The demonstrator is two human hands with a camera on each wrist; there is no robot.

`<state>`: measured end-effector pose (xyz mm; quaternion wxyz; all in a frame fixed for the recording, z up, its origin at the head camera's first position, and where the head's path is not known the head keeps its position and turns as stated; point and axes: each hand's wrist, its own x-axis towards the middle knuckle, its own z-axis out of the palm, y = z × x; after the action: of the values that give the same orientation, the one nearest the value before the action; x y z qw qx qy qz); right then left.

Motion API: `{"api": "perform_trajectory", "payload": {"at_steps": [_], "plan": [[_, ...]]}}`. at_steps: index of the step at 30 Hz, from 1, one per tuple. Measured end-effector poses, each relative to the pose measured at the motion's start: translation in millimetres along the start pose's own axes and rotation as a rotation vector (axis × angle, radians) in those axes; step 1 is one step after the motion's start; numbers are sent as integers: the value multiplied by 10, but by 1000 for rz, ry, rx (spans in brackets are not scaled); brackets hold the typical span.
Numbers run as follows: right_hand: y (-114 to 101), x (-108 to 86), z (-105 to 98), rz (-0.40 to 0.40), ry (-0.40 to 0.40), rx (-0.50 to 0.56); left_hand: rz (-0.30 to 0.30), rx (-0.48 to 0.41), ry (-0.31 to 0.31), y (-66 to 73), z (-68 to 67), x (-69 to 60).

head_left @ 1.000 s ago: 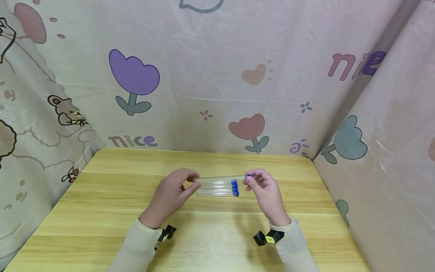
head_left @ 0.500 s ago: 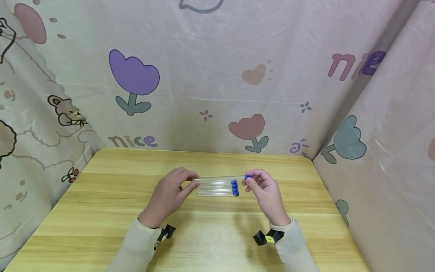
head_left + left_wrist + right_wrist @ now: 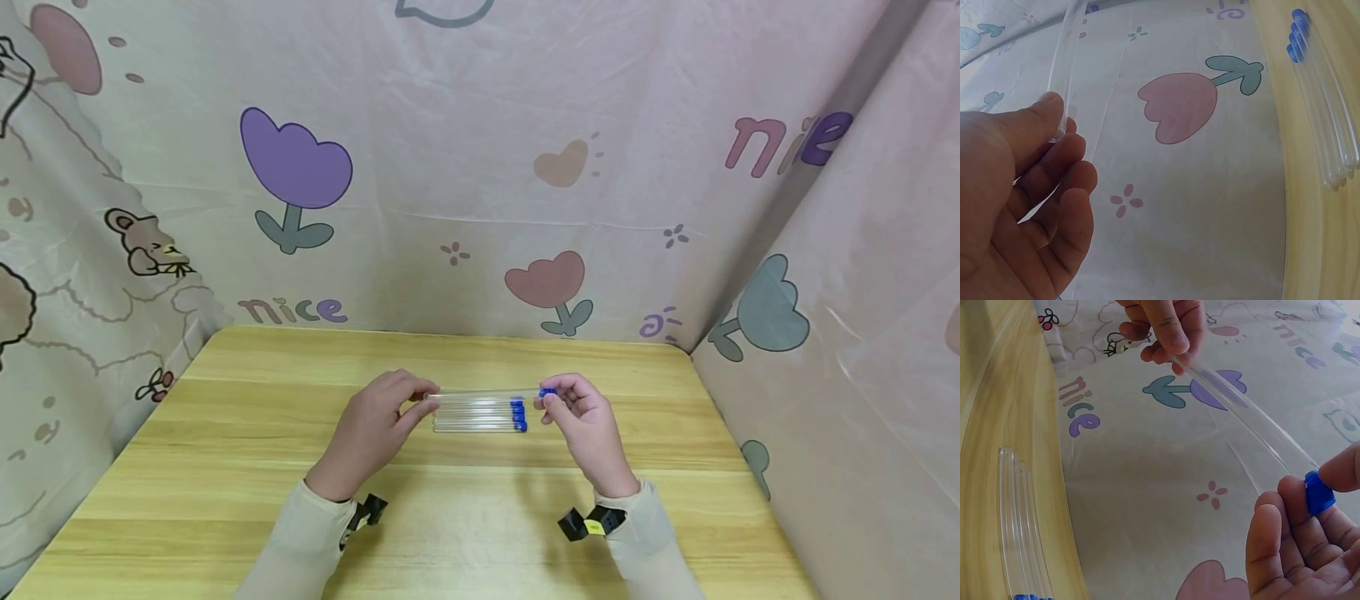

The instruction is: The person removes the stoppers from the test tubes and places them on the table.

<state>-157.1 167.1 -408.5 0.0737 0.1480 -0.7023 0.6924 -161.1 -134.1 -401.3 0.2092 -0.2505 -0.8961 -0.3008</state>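
A clear test tube (image 3: 487,393) is held roughly level between both hands, above the table. My left hand (image 3: 372,429) pinches its rounded end with thumb and fingertips, as the left wrist view shows. At the other end my right hand (image 3: 590,433) pinches the blue cap (image 3: 1319,492), which sits on the tube's mouth. Several similar capped tubes (image 3: 474,419) lie side by side on the table just below the held one. Their blue caps (image 3: 519,416) all point right.
The wooden table (image 3: 480,533) runs back to a printed curtain (image 3: 420,183), with more curtain along its left and right sides. A small black camera (image 3: 367,511) is strapped to the left wrist, and another black camera (image 3: 588,523) to the right.
Both hands stay almost in place on the same tube. Its capped end has dipped very slightly, and more of the blue cap shows between my right fingers.
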Motion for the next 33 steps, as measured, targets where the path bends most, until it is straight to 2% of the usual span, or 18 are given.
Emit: {"api": "perform_trajectory", "payload": {"at_steps": [10,25,33], "plan": [[-11,-10,6,18,4,-13,23,8,7,-6,16,-6],[-13,-2,3,-5,6,-13,-2,2,-1,-11,15,-4],[22,18,-24,-9,44,-21,6,0,24,-30,19,-3]]}}
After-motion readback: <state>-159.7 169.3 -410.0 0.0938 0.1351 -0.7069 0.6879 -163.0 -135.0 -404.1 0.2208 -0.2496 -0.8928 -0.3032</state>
